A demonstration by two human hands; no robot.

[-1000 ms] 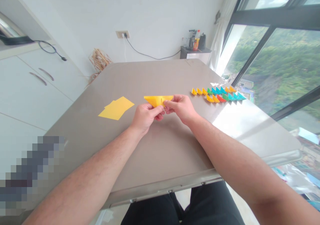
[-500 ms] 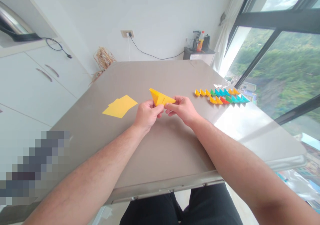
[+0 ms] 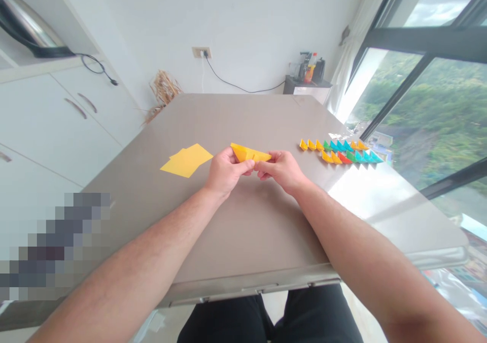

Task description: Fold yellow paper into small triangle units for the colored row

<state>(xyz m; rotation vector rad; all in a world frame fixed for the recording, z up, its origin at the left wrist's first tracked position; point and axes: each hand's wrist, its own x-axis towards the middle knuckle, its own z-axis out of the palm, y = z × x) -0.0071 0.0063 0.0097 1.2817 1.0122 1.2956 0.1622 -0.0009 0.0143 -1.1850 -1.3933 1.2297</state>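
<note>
A folded piece of yellow paper (image 3: 249,153) is held above the middle of the table, its two pointed ends spread left and right. My left hand (image 3: 227,170) pinches its left part, thumb in front and fingers behind. Closed on the lower right side is my right hand (image 3: 279,169), its thumb tip close to the left thumb. Flat yellow paper sheets (image 3: 187,161) lie overlapping on the table to the left of my left hand. Off to the right, two rows of small folded paper boats (image 3: 344,158) stand in yellow, green, blue, red and orange.
The brown-grey table (image 3: 236,114) reaches toward the white wall. A low cabinet (image 3: 304,85) with a bottle and dark appliances stands behind its far right corner. Windows (image 3: 418,94) line the right side, white cupboards (image 3: 45,119) the left. A kettle (image 3: 36,26) rests on the shelf.
The yellow paper's tall upper left point has come down, so the piece now looks flatter and wider. Both hands keep their hold on it. The whole view has shifted slightly.
</note>
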